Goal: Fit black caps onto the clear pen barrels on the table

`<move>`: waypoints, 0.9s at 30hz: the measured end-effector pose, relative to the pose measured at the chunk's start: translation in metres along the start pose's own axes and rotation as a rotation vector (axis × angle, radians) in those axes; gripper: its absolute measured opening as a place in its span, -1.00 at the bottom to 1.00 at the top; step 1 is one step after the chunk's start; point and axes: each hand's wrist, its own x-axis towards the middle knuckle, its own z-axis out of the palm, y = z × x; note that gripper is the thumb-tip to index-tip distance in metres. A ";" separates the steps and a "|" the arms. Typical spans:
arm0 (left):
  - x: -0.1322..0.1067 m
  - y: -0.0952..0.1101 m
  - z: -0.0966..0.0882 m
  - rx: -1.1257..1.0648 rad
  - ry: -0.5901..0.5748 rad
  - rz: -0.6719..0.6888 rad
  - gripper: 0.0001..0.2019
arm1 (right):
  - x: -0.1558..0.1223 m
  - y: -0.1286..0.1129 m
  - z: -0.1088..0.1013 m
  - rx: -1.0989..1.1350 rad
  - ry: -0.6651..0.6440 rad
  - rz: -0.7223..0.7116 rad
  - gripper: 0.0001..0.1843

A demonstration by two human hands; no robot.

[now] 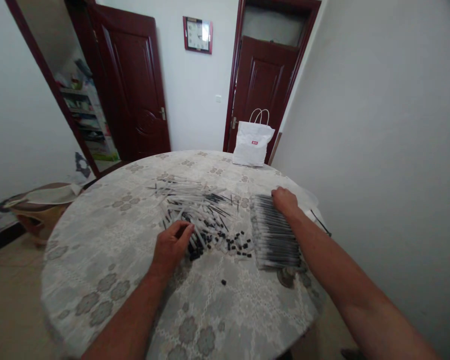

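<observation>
On the left of the table, my left hand (pixel 174 241) is closed in a pinch at the near edge of a loose pile of pen parts (pixel 200 205). What its fingertips hold, if anything, is too small to make out. That pile mixes whitish tubes and thin dark sticks. Small black caps (pixel 243 245) are scattered at its right side. My right hand (pixel 285 200) rests with curled fingers at the far end of a neat row of pens (pixel 275 235), laid side by side. Whatever lies under those fingers is hidden.
A patterned cloth covers the round table (pixel 116 290). One black cap (pixel 224 282) lies apart near the front. A small round object (pixel 286 277) sits at the row's near end. A white paper bag (pixel 253 145) stands at the back, and a wall (pixel 390 150) rises at right.
</observation>
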 end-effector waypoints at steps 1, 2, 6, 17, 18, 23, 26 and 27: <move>0.001 0.000 -0.002 -0.013 0.048 -0.026 -0.76 | 0.001 -0.001 0.001 0.000 -0.004 -0.005 -0.61; 0.003 0.000 -0.004 -0.032 0.094 -0.055 -0.76 | 0.001 -0.002 0.001 0.000 -0.007 -0.010 -0.61; 0.010 -0.001 -0.011 -0.189 0.266 -0.210 -0.75 | -0.004 -0.009 -0.009 0.010 -0.010 -0.036 -0.61; 0.016 -0.015 -0.005 -0.570 0.366 -0.313 -0.68 | -0.129 -0.156 -0.034 0.270 -0.081 -0.618 -0.68; 0.016 -0.015 -0.004 -0.579 0.357 -0.309 -0.68 | -0.139 -0.170 -0.031 0.251 -0.084 -0.617 -0.66; 0.012 -0.013 -0.002 -0.591 0.310 -0.298 -0.66 | -0.150 -0.204 -0.011 0.221 -0.063 -0.569 -0.64; 0.012 -0.013 0.000 -0.598 0.292 -0.323 -0.67 | -0.144 -0.204 -0.002 0.239 -0.078 -0.541 -0.67; 0.012 -0.012 0.000 -0.598 0.285 -0.332 -0.67 | -0.143 -0.203 0.001 0.251 -0.076 -0.532 -0.68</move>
